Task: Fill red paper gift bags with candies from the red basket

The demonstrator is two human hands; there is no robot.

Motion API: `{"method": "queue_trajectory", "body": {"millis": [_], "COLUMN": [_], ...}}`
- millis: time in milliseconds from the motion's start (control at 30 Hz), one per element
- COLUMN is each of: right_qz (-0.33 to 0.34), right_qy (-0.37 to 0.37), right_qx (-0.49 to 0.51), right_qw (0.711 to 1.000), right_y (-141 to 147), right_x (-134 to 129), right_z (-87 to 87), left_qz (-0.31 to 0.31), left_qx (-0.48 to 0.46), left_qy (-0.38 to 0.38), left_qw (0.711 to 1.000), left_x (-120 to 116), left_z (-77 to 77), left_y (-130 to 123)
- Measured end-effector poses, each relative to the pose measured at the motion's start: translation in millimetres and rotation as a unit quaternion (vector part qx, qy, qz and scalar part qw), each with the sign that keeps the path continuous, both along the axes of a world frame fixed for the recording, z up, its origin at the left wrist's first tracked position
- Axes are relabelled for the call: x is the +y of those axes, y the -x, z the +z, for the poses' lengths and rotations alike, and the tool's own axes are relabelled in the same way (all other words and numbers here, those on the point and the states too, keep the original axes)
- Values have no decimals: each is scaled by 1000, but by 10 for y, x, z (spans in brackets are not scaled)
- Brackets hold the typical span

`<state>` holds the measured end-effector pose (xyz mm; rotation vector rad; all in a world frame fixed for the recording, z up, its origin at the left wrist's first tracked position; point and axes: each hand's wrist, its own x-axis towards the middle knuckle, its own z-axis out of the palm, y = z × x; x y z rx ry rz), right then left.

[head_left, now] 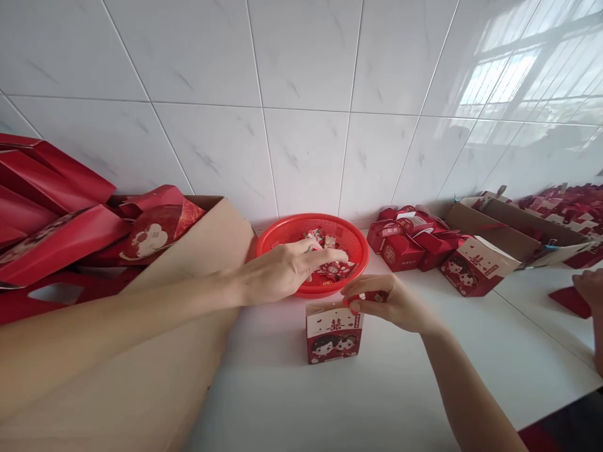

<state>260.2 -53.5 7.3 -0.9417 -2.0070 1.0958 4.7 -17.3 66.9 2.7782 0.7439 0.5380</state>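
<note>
A cardboard carton (207,270) holding red packaging (70,179) stands at left. Beside it, the person's left hand (287,267) reaches over a red basket (363,251), fingers at small wrapped packets (336,269); whether they grip any cannot be told. Just before the basket, 1 printed box (334,342) stands upright. The right hand (393,301), apart from the left, pinches a red packet (375,295) at the box's top edge. Farther right are glossy red boxes (402,248) and a co-worker's hand (591,289).
</note>
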Motion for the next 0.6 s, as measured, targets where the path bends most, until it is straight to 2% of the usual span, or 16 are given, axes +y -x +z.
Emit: {"method": "queue_trajectory", "body": {"millis": [133,367,500,600], "right_qz": [-44,-118,-181,-183], "right_qy": [-5,-64,-109,-122], "right_qx": [16,78,108,92], "right_qw": [999,988,972,971], "right_y": [67,180,258,329], "right_x": [27,55,81,89], "right_z": [-94,-212,-245,-289], "left_qz": [-14,40,80,101], "left_qx": [54,47,55,71], "left_qy": [-7,-91,-61,-11], "left_qw": [998,994,993,992], "left_x": [-27,59,119,130], "left_z": [-19,-78,-124,-171], "left_y": [9,16,21,3]}}
